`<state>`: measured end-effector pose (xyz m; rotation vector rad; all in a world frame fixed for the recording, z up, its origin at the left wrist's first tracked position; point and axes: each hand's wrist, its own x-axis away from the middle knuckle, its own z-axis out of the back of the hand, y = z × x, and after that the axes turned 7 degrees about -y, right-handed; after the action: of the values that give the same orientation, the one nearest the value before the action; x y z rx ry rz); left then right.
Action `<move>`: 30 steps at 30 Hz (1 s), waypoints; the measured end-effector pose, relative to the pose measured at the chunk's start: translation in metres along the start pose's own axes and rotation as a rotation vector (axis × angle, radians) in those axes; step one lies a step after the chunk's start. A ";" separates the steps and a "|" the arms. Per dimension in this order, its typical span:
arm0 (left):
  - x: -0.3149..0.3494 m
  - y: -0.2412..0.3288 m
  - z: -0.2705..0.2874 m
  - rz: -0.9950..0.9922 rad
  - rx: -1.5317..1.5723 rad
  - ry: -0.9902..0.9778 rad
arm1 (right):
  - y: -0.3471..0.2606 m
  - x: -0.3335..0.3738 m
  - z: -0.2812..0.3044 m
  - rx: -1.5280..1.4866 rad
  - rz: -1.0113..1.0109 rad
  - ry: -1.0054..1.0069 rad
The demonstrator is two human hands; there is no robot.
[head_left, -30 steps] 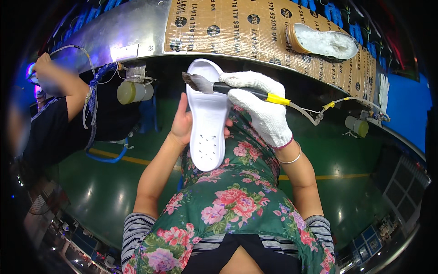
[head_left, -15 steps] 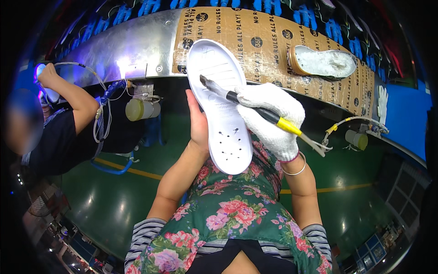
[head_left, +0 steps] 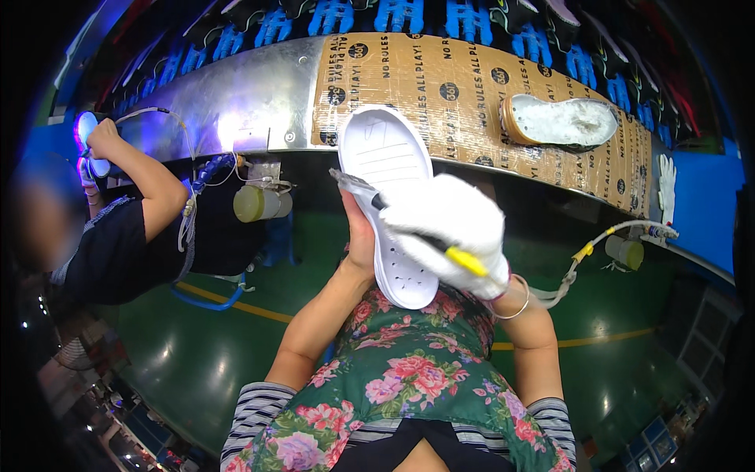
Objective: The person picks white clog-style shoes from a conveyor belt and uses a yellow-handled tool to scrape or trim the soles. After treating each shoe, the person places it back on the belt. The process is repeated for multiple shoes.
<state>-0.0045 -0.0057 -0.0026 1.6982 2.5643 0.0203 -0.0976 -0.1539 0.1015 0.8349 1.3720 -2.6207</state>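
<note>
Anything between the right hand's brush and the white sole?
Nothing visible: the brush in the gloved right hand overlaps the left rim of the white sole in this view. Nearest is the left hand, its thumb just below the brush.

Right hand (head_left: 452, 228): white knitted glove (head_left: 468, 208); thin, pale, round bangle (head_left: 521, 307) at wrist. Left hand (head_left: 360, 245): ungloved. Both short sleeves (head_left: 255, 405) dark-and-white striped. Dark green fabric apron (head_left: 358, 413), pink and lilac flowers, green leaves. Black V-shaped neckline (head_left: 377, 448), near edge.

A head-worn fisheye looks steeply down, the wearer's floral garment (head_left: 417, 377) close at bottom centre; the bench (head_left: 236, 90) bows across the top.
</note>
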 end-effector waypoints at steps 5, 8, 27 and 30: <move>-0.010 -0.001 -0.024 0.105 -0.386 0.080 | 0.016 0.003 -0.001 0.189 0.008 0.110; -0.004 0.008 -0.014 0.105 -0.670 0.297 | 0.012 0.008 -0.019 0.199 0.074 0.022; -0.029 0.032 -0.007 0.087 -0.372 0.126 | 0.014 0.027 -0.031 0.052 -0.021 0.014; -0.031 0.041 0.000 0.109 -0.297 0.010 | 0.001 0.013 -0.012 -0.098 0.063 -0.065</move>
<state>0.0456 -0.0179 0.0005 1.7203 2.3282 0.3949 -0.1036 -0.1426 0.0888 0.7613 1.4202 -2.4886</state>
